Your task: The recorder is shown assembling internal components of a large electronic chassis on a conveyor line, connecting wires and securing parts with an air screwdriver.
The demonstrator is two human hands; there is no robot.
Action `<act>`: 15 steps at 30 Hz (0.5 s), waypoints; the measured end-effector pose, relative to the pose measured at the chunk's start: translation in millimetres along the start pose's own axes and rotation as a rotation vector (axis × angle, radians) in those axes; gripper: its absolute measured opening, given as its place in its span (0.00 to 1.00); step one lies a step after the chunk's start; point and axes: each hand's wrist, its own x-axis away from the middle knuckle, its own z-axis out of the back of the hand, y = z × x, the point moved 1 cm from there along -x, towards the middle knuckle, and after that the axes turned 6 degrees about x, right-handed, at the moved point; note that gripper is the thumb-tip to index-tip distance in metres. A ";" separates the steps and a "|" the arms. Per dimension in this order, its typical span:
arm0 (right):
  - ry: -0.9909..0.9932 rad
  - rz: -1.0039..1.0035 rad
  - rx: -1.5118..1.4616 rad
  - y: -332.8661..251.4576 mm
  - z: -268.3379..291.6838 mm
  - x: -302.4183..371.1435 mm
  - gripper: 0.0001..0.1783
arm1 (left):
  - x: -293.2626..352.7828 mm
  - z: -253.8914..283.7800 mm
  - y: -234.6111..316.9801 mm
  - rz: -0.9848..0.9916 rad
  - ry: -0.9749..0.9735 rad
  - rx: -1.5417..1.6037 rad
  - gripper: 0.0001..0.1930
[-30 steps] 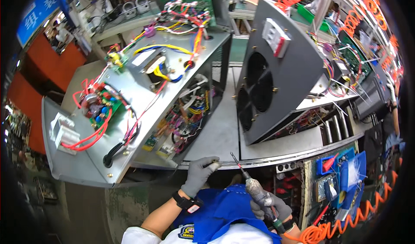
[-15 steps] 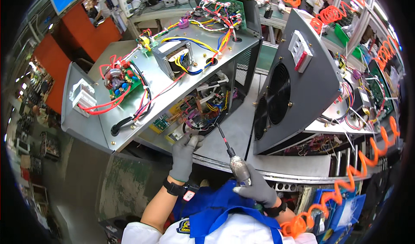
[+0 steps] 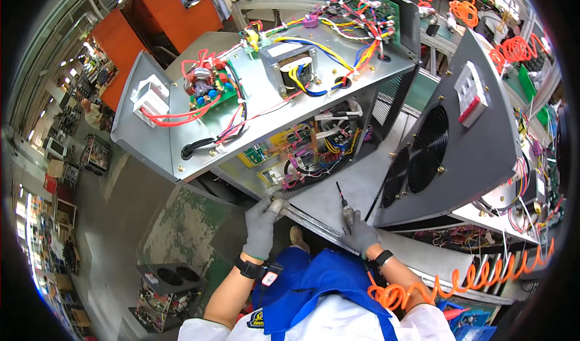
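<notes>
My right hand (image 3: pixel 361 237), in a grey glove, grips a power screwdriver (image 3: pixel 347 213) whose dark bit points away from me over a bare metal plate. The bit stands apart from the open-sided metal chassis (image 3: pixel 257 122). My left hand (image 3: pixel 261 225), also gloved, is closed with thumb and fingers together near the chassis's lower front edge; whatever it may hold is too small to make out. Inside the chassis opening sit circuit boards and bundled wires (image 3: pixel 302 163). On its top are a transformer (image 3: pixel 290 66) and a small board with a copper coil (image 3: pixel 205 84).
A second grey chassis with two round fan grilles (image 3: pixel 428 147) stands to the right. An orange coiled hose (image 3: pixel 465 286) crosses by my right forearm. Another twin-fan unit (image 3: pixel 172 274) is on the floor at left. Orange panels (image 3: pixel 151 24) stand behind.
My view has swung left, so the chassis appear further right. The screwdriver has drawn back from the chassis opening. My left hand has moved nearer to me and left along the chassis edge.
</notes>
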 end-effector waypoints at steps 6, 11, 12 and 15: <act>0.783 0.751 -0.079 -70.1 84.9 -10.2 0.31 | -19.9 -11.5 30.9 -0.201 -0.044 -0.272 0.12; 0.945 0.795 -0.163 -124.6 134.3 -20.8 0.29 | -39.2 -30.0 38.7 -0.283 -0.110 -0.195 0.11; 0.885 0.682 -0.075 -130.2 136.8 -24.8 0.30 | -43.7 -32.6 38.3 -0.307 -0.136 -0.152 0.11; 0.796 0.563 0.036 -136.8 136.3 -39.9 0.33 | -56.9 -34.6 34.5 -0.351 -0.197 -0.149 0.10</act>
